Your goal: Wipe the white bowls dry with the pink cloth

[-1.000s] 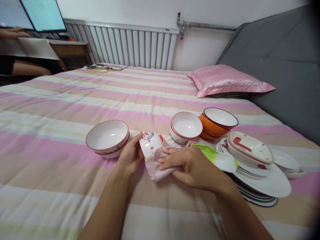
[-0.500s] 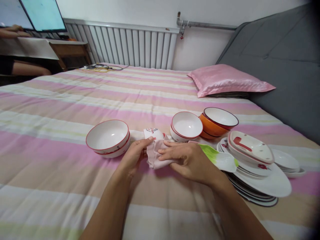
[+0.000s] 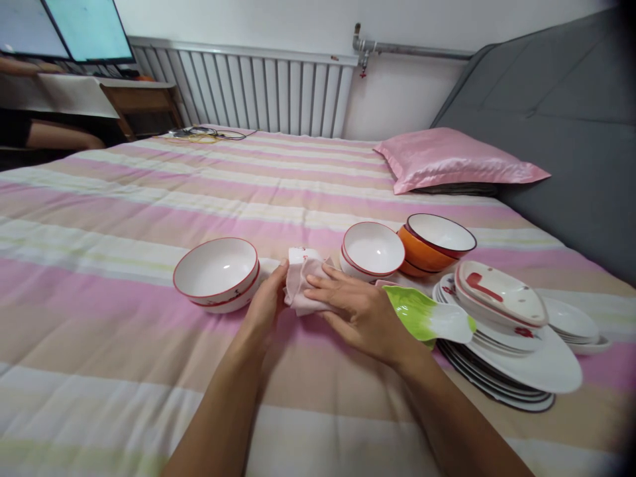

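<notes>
The cloth [image 3: 301,291] now seemingly covers more of the held bowl [image 3: 301,254].

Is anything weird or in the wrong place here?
A bit, yes: bowls and plates are stacked on a bed, with a pillow farther back, instead of on a table or shelf, where they'd usually go. I see nothing spilled or broken.

1. The left hand [image 3: 267,298] holds the printed bowl [image 3: 302,254] at the left side.
2. The right hand [image 3: 362,310] presses the cloth [image 3: 299,291] on this bowl, and the cloth hides most of it.
3. Left of the hands, the large bowls [image 3: 216,270] stand nested on the bed [image 3: 124,364].
4. To the right there are the small bowls [image 3: 375,248], the orange bowls [image 3: 416,253], the green dish [image 3: 413,313] and the plates [image 3: 554,363].
</notes>
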### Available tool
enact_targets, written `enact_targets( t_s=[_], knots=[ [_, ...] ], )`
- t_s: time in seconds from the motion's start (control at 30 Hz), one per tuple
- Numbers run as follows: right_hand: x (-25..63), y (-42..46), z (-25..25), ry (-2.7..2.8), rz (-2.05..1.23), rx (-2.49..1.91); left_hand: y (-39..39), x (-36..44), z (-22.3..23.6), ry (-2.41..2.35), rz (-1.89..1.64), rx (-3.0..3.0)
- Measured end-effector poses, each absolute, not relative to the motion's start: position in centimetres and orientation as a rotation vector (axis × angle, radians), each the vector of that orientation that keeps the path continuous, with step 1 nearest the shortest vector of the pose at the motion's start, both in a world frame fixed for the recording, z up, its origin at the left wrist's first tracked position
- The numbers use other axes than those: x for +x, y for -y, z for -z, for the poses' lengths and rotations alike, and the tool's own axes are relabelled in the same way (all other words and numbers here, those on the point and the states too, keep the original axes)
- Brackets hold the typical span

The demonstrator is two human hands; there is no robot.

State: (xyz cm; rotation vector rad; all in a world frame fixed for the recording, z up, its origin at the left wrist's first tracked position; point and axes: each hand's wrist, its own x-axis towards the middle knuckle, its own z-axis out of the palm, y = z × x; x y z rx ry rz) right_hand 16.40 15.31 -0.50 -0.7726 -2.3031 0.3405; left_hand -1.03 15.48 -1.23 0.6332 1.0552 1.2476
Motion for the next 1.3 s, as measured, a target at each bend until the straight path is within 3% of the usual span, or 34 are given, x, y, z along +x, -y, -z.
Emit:
enact_targets(
  t_s=[0.57, 1.03, 1.3],
  knots=[
    [16.4, -16.9, 2.4, 2.352, -0.180, -0.959, -15.6, -1.2, 1.9, -1.162, -1.223, 0.844],
    [16.6, -17.5, 3.1, 2.280, -0.225, -0.953, -15.9, -1.7, 3.8, -1.310, -0.884, 1.476],
    [16.7, -17.6, 3.1, 2.250, -0.230, -0.956, -15.7, -1.5, 3.0, -1.186, -0.992, 1.253]
  ],
)
